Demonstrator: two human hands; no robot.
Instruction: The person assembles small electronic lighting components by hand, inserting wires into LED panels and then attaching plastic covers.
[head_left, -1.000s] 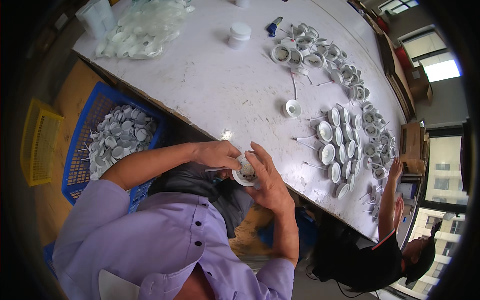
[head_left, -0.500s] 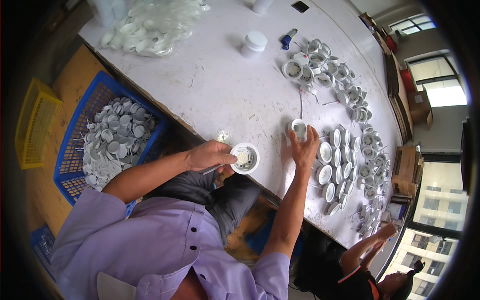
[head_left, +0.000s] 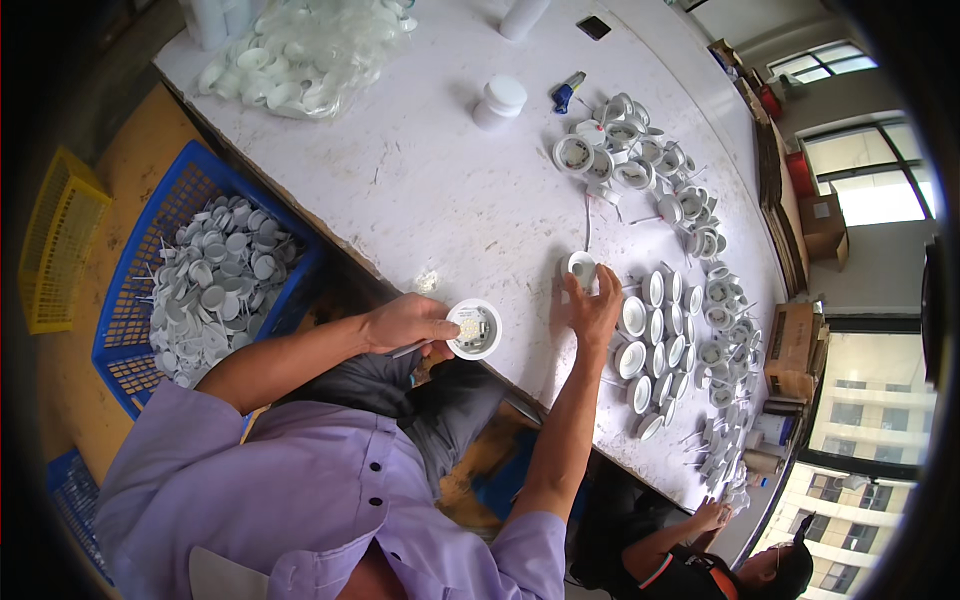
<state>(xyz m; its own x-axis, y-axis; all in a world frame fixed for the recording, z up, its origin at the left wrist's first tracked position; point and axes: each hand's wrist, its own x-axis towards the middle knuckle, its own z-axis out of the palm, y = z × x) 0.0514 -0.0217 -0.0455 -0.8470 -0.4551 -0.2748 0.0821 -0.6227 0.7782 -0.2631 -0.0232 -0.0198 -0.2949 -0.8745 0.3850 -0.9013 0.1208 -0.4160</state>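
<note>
My left hand (head_left: 408, 325) is closed on the rim of a round white LED lamp (head_left: 487, 343), thumb on top. Its open face shows a board with small yellowish LEDs. A thin grey piece, perhaps its cable, sticks out under the fingers. Further right, my right hand (head_left: 597, 310) has thumb and fingers closed around a small white lamp housing (head_left: 579, 264) at the table top. A wire runs from it towards a heap of similar lamps (head_left: 633, 150). Right beside that hand, several white lamp cups (head_left: 631, 316) stand tilted in rows.
A blue basket (head_left: 185, 195) full of white discs with stems stands left of the table (head_left: 400, 170). A clear bag of white covers (head_left: 300, 60), stacked white discs (head_left: 500, 100) and a blue cutter (head_left: 567, 93) lie further back. Another person (head_left: 690, 560) works at the right.
The whole view has shifted slightly, moving things left in the picture. Both my hands keep their holds on the same lamp parts. The other person's hands have come lower.
</note>
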